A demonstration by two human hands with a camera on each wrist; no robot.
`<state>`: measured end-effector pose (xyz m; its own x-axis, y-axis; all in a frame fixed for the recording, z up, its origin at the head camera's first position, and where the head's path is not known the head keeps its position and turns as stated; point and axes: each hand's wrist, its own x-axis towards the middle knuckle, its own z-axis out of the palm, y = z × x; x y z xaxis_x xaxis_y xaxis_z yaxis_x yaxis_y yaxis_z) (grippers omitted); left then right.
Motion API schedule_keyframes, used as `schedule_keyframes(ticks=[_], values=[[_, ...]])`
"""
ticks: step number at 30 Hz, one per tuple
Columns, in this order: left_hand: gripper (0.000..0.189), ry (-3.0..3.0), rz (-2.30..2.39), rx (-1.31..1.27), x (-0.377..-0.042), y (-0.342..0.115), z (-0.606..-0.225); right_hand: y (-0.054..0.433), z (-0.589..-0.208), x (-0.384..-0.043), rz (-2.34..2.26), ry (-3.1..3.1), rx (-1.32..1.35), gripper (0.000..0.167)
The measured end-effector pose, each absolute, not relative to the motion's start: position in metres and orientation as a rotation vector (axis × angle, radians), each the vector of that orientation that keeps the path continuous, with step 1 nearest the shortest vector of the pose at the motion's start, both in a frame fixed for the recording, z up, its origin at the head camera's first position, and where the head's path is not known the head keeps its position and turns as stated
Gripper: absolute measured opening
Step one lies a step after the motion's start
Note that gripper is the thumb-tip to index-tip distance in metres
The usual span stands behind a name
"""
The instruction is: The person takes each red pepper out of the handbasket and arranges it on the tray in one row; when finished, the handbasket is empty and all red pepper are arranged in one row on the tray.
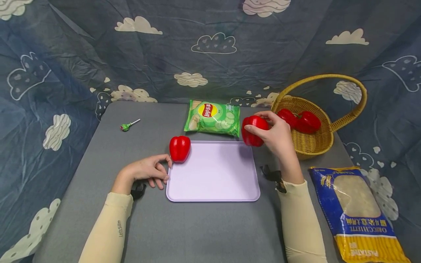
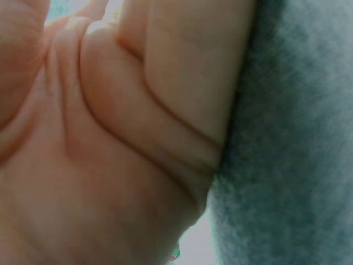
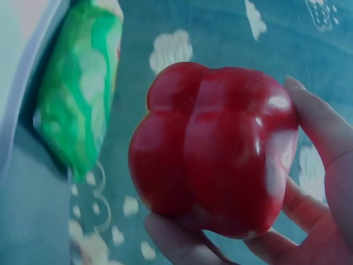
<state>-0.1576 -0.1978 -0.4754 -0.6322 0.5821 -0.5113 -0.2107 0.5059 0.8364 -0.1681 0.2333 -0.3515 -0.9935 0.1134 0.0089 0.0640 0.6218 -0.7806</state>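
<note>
Here, in the head view, the right hand (image 1: 277, 133) pinches a glossy red bell pepper (image 1: 254, 122), its fingers spread to the pepper's width. That pepper is at the 1 o'clock corner of a pale lilac rectangular tray (image 1: 213, 179) on the grey desk (image 1: 197, 230). The left hand (image 1: 146, 171) is at the tray's 9 o'clock edge, its fingers loosely bent and holding nothing; whether they touch the rim is hard to tell. Just beside them, a second red bell pepper (image 1: 179, 149) sits at the tray's 10 o'clock corner. From the tray, a green plastic Lay's bag (image 1: 213, 118) lies at 12 o'clock, a green-headed lollipop on a white stick (image 1: 126, 126) at 10, a golden wicker basket with a tall handle (image 1: 312, 138) holding glossy red produce (image 1: 308, 122) at 2, and a blue-and-yellow pasta bag (image 1: 358, 208) between 3 and 4.

In the left wrist view, the palm fills most of the frame, with blurred grey toward 3 o'clock; its fingertips are out of sight.

In the right wrist view, fingers grip the held pepper at 2 and 7 o'clock, and the Lay's bag shows at 10.
</note>
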Motion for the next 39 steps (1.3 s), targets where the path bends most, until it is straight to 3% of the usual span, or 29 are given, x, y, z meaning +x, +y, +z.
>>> schedule_keyframes(ticks=[19, 39], values=[[0.041, 1.954, 1.199, 0.335, -0.157, -0.196, -0.473, 0.145, -0.403, -0.178, 1.335, -2.886, 0.021, 0.053], [0.042, 1.937, 1.197, 0.336, -0.159, -0.197, -0.475, 0.098, -0.441, -0.185, 1.332, -2.930, 0.081, 0.049]])
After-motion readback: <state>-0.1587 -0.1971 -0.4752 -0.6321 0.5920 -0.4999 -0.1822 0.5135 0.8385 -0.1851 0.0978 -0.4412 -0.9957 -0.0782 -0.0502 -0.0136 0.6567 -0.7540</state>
